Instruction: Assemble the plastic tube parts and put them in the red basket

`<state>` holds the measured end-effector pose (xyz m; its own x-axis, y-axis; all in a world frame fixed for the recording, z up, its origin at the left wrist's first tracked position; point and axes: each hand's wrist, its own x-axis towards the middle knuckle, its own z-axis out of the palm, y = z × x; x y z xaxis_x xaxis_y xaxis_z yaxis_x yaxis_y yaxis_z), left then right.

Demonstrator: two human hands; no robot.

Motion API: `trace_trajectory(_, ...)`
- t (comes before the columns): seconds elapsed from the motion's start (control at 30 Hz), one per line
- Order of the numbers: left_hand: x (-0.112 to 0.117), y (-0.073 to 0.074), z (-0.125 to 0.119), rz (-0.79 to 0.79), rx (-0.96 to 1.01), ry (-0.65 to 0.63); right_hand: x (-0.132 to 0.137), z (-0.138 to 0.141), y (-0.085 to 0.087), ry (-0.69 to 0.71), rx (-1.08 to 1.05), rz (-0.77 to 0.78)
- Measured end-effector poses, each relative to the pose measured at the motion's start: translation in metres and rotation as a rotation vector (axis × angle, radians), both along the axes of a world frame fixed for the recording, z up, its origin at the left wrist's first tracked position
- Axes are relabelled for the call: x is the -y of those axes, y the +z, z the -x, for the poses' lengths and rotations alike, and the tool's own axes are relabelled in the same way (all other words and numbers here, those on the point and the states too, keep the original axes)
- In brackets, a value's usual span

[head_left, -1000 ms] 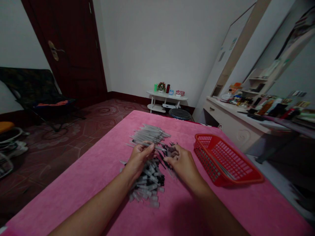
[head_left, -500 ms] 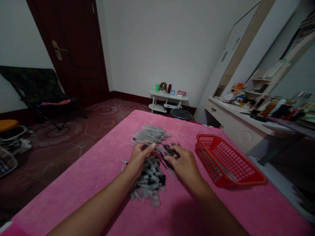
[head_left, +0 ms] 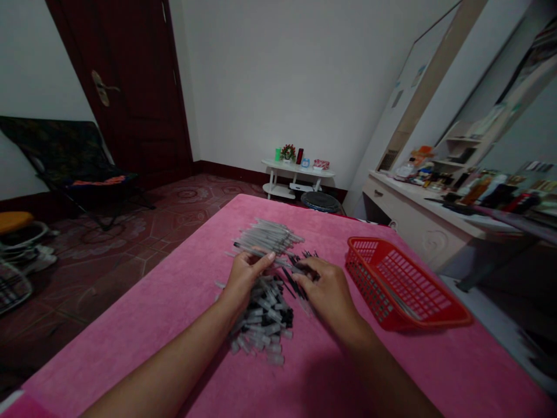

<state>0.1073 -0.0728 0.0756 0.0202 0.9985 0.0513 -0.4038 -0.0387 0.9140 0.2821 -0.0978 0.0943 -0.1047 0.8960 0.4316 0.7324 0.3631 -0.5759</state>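
Note:
My left hand (head_left: 242, 280) is closed around a clear pen barrel (head_left: 252, 251) that sticks out to the left and points toward my right hand. My right hand (head_left: 327, 290) is pinched shut on a small dark part I cannot make out, right at the barrel's end. Below both hands lies a heap of clear caps and black pieces (head_left: 265, 322). Behind them sits a pile of clear pen barrels (head_left: 267, 235). Everything rests on a table covered with a pink cloth (head_left: 174, 290).
A red plastic basket (head_left: 402, 284) stands on the cloth to the right of my right hand. Beyond the table are a white dresser (head_left: 418, 215) at right, a small white side table (head_left: 296, 174), a dark door (head_left: 130, 87) and a folding chair (head_left: 69, 162).
My hands have stayed together over the heap; the right fingers have shifted slightly at the barrel's end. The view has tilted a little.

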Motion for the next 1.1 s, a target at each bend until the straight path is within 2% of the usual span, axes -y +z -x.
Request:
trace_trajectory(0.2, 0.001, 0.0, -0.003, -0.038, -0.054, -0.012, 0.004, 0.001, 0.004, 0.021, 0.04, -0.047)
trace_trajectory(0.47, 0.003, -0.004, -0.006, -0.06, -0.016, -0.055, 0.009, 0.004, 0.008, 0.06, 0.04, -0.122)
trace_trajectory(0.63, 0.005, -0.003, -0.007, -0.091, -0.036, -0.052, 0.013, 0.007, 0.009, 0.07, 0.015, -0.104)
trace_trajectory(0.77, 0.006, -0.003, -0.006, -0.116, -0.057, -0.042, 0.012, 0.008, 0.007, 0.057, -0.073, -0.034)
trace_trajectory(0.93, 0.008, 0.001, -0.005, -0.163, -0.116, -0.053, 0.007, 0.003, 0.007, 0.1, -0.274, 0.226)
trace_trajectory(1.03, 0.007, 0.003, -0.005, -0.194, -0.146, -0.062, 0.006, 0.001, 0.011, 0.144, -0.346, 0.339)
trace_trajectory(1.1, 0.007, 0.005, -0.005, -0.182, -0.145, -0.075, 0.008, 0.002, 0.017, 0.152, -0.344, 0.355)
